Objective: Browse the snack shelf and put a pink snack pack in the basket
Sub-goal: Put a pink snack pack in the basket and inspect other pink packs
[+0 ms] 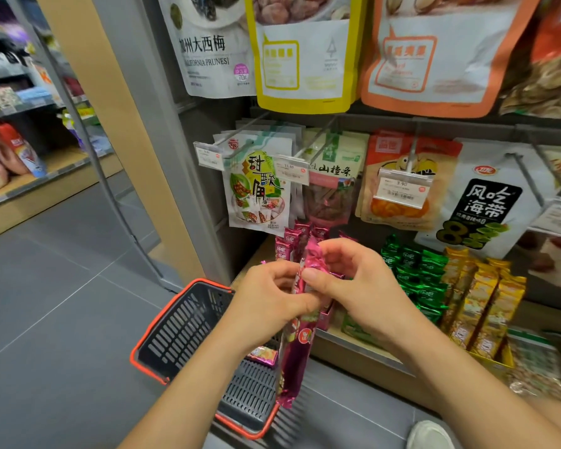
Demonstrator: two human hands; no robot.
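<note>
Pink pack (297, 348) hangs upright over the basket (175, 322), pinched near its top by both the left hand (272, 296) and right hand (350, 286); I'd free one hand, lower it past the rim, then let go.

A pack (295, 351) was held nearly upright between the left hand (272, 294) and the right hand (357, 286), above a basket (175, 322) set on the floor (62, 303) before the shelf (353, 349). Bags (259, 189) were hung behind and above the hands.
</note>
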